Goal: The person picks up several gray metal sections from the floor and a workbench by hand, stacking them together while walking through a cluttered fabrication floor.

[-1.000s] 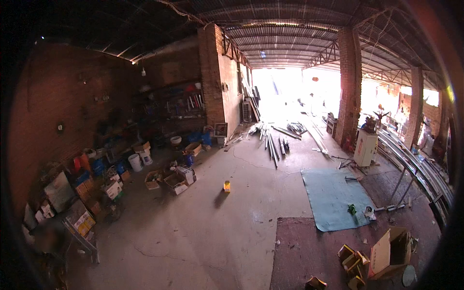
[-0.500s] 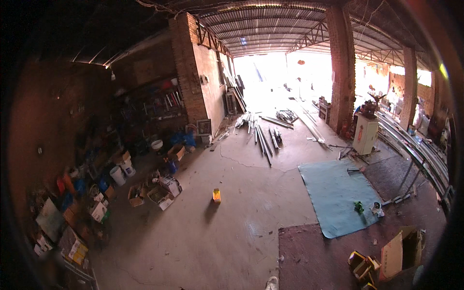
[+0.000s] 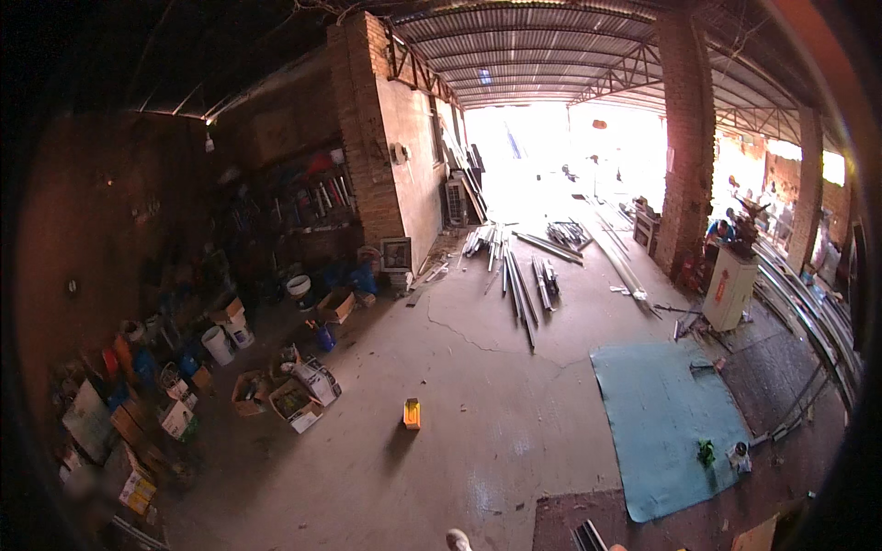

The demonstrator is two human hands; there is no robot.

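Neither of my hands is in view. I look across a workshop's concrete floor (image 3: 478, 404). A small yellow-orange container (image 3: 412, 413) stands alone on the floor ahead of me. At the bottom edge a pale shoe tip (image 3: 457, 540) shows. A blue-green mat (image 3: 663, 418) lies on the floor to the right, with a small green tool (image 3: 706, 452) and a white can (image 3: 740, 456) at its near right corner.
Boxes, buckets and cans (image 3: 230, 367) crowd the left wall under dark shelves. Long metal bars (image 3: 519, 275) lie on the floor by a brick pillar (image 3: 372, 138). A white cabinet (image 3: 730, 286) stands at the right by another brick pillar (image 3: 687, 138). A person (image 3: 721, 230) crouches beyond it.
The view has moved forward and tilted down. The yellow container, the mat and the clutter on the left are closer; the cardboard boxes at the lower right have slid out of view.
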